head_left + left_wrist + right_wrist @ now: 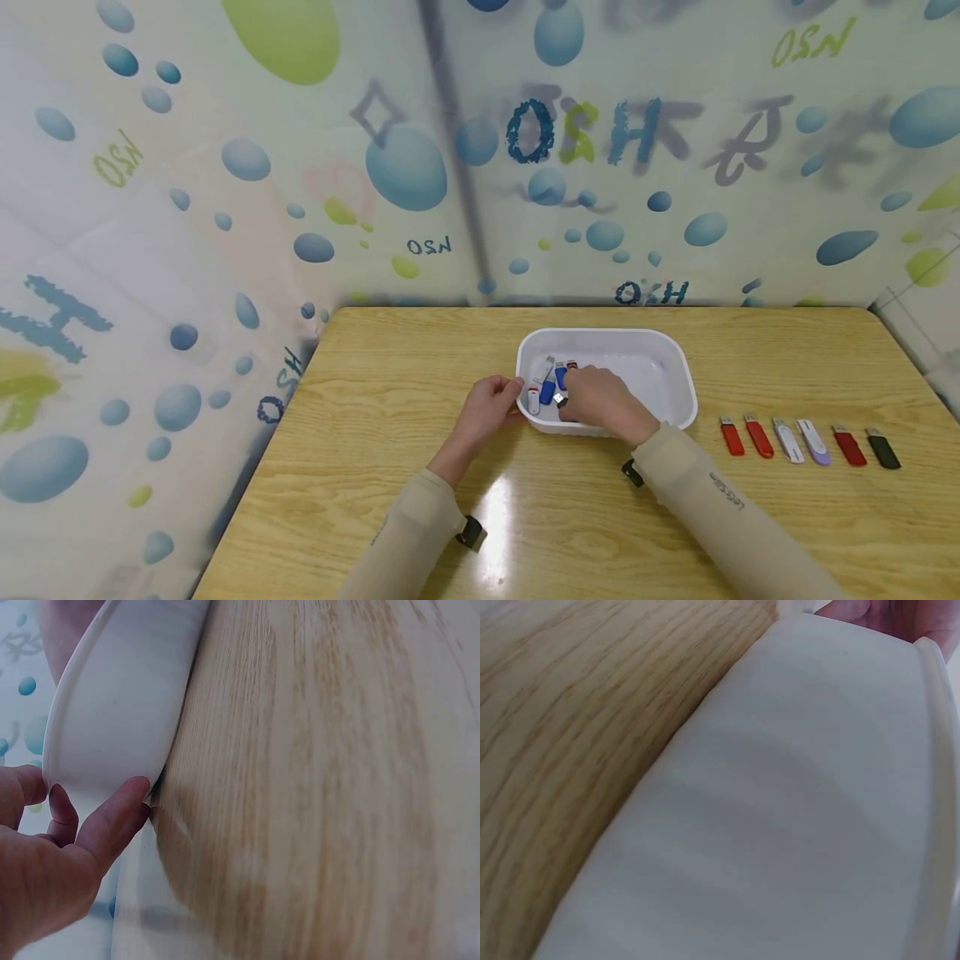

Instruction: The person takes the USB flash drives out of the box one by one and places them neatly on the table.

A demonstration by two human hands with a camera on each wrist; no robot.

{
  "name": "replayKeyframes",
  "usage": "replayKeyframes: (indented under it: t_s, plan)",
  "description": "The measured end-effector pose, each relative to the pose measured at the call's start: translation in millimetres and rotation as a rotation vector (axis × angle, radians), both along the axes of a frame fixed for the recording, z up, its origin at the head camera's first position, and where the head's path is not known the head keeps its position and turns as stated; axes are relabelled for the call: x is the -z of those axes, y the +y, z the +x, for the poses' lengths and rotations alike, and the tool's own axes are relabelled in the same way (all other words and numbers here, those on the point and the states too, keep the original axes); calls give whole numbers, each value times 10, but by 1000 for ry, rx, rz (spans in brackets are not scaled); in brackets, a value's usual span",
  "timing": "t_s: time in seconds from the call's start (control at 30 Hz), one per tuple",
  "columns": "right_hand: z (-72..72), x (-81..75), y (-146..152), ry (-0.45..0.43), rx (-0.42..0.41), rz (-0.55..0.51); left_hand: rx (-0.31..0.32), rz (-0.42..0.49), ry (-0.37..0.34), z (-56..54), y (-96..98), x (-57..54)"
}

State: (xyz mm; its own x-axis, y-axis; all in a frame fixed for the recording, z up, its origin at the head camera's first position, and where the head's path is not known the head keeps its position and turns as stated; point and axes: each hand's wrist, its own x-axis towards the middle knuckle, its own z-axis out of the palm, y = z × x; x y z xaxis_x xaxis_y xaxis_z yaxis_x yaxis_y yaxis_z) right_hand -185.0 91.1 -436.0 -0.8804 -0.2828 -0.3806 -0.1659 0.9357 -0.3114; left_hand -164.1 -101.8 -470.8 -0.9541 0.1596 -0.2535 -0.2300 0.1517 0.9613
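Your left hand [484, 407], narrow grip on a rounded white plastic basin [652, 377]; your right hand [600, 397] palm-down inside, grip indiscernible.

Head view bright, white glare on tabletop [390, 375]; wrist views dimmer, softer, tray [750, 795] greyly shaded.

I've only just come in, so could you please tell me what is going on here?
A person's left hand holds the left end of a white tub on a wood-grain table. The right hand reaches inside, among several USB sticks; whether it grips one is hidden. Six more sticks lie in a row to the tub's right.
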Motion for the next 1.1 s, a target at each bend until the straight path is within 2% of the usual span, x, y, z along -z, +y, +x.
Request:
replayKeyframes:
  t_s: [0.27,0.47,0.7,0.9,1.1]
  plan:
    - [33,-24,90,39,38,-31,-4,18,8,0,6,13]
    - [87,-114,201,113,48,-95,-3,25,6,0,4,19]
    - [156,-237,298,160,73,-180,-3,17,1,7,1,18]
    - [257,-357,384,196,86,-222,-3,13,-5,10,4,2]
    - [372,-422,521,299,100,-267,-6,15,-14,10,5,-8]
